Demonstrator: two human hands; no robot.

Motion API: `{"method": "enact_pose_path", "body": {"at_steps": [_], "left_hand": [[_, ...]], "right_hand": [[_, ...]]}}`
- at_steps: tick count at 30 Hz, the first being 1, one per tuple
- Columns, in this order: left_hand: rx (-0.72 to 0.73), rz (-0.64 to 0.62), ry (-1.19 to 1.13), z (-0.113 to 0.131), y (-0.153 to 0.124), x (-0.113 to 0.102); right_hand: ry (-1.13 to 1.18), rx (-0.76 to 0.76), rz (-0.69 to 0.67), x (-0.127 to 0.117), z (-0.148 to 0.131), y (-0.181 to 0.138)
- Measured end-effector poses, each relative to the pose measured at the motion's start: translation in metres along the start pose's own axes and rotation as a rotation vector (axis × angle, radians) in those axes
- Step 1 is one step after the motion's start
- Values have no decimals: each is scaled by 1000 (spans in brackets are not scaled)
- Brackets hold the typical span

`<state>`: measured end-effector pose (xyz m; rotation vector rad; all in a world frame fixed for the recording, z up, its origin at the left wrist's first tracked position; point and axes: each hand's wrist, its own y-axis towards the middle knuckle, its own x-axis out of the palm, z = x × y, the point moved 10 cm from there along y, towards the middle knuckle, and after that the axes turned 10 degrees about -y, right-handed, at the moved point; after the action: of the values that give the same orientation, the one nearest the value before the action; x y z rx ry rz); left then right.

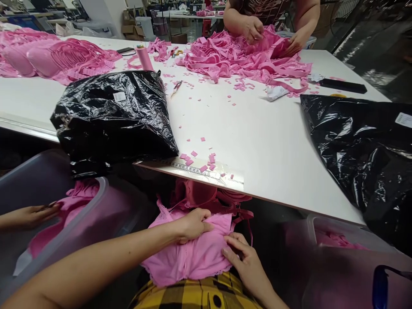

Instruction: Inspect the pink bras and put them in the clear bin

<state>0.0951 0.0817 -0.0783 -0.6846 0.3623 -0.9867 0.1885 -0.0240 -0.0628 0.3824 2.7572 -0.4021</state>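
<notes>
Pinching bra (201, 262) w/ L hand (193, 224) on top, R hand (241, 255) at 3 o'clock edge | on lap (189, 296), 6 o'clock, below table (273, 159) | may rip if tugged hard | may knock bag (119, 122) down, 10 o'clock, if reaching wide

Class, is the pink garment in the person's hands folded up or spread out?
Mostly spread, though creased: the pink garment lies wide, left hand on it, right hand at its edge.

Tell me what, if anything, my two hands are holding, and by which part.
A pink garment: the left hand grips its fabric near the upper middle; the right hand touches its right edge, perhaps pinching it.
</notes>
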Motion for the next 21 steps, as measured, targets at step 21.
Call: {"method": "enact_pose_path", "body": {"at_steps": [21], "left_hand": [[296,-29,261,54,-18,13]], "right_hand": [[62,90,-152,23,-5,14]]}}
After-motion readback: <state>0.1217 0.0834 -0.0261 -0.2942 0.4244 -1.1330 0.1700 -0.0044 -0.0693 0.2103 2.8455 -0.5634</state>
